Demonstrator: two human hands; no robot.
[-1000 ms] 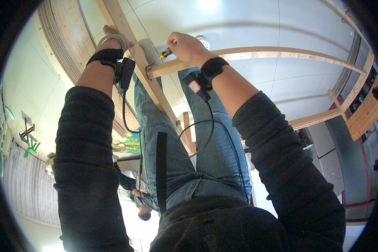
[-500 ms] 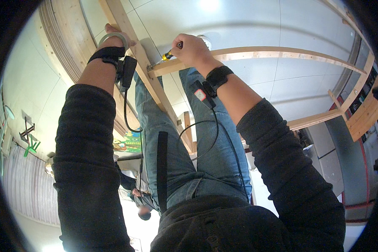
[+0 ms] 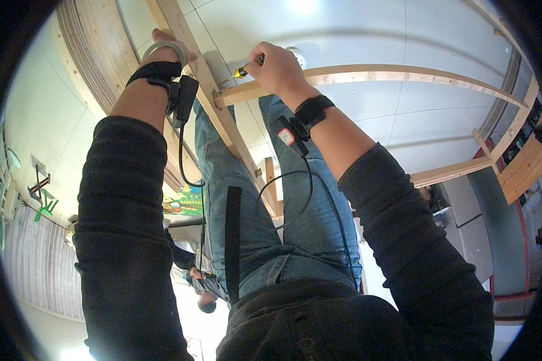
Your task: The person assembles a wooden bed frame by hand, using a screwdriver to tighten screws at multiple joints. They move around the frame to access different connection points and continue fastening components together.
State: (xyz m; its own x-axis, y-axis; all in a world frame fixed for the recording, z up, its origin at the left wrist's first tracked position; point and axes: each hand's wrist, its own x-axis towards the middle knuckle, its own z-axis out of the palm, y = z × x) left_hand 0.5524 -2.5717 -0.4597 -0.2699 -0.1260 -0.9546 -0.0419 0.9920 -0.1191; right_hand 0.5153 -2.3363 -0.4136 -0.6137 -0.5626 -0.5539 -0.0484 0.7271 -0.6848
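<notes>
My right hand point(image 3: 276, 65) is closed round the yellow-and-black handle of a screwdriver point(image 3: 241, 72). Its thin metal shaft slants down to the left, toward a small metal bracket point(image 3: 218, 94). That bracket sits where a wooden crosspiece point(image 3: 245, 94) meets a long wooden rail point(image 3: 224, 127). My left hand point(image 3: 176, 47) grips the far part of the rail; some of its fingers are hidden behind the wood. A pale ring point(image 3: 180, 53) circles the left wrist. Whether the screwdriver tip touches the bracket is too small to tell.
The wooden frame continues to the right in a curved-looking side beam point(image 3: 415, 74). Stacked boards point(image 3: 93, 54) lie on the left. Black cables point(image 3: 312, 174) hang from my wrist straps across my jeans. Another person point(image 3: 206, 295) is at the lower left, some way off.
My right hand has shifted slightly away from me, and the screwdriver shaft has moved up a little from the bracket. My left hand keeps its place on the rail.
</notes>
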